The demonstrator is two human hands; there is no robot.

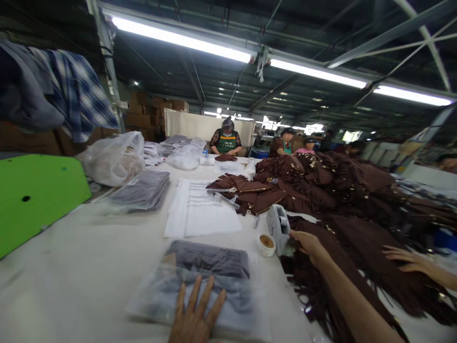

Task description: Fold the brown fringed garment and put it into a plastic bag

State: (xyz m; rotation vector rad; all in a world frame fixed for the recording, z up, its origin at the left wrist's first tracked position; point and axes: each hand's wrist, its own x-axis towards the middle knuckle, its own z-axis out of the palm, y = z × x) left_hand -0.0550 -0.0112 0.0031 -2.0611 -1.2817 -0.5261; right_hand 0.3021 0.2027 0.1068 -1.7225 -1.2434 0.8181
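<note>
Your pale counter [93, 267] stretches across the view, its right side buried under a big heap of brown fringed bags [339, 181]. Left of the heap lies a stack of white sheets [200, 221], and farther left sits a pile of grey packets [143, 190]. Nearest you, on the counter in front of the white stack, lies a clear-wrapped package [207, 257] with dark folded contents. Your left hand [194, 305] rests palm down on it, fingers spread, gripping nothing. Your right hand [309, 245] reaches to the grey tape dispenser [274, 224], fingers slightly bent at its edge; you cannot tell whether they pinch anything. A co-worker's hand [410, 262] lies spread over brown bags at right. Smallest, a tape roll [266, 242] sits just beside the dispenser.
</note>
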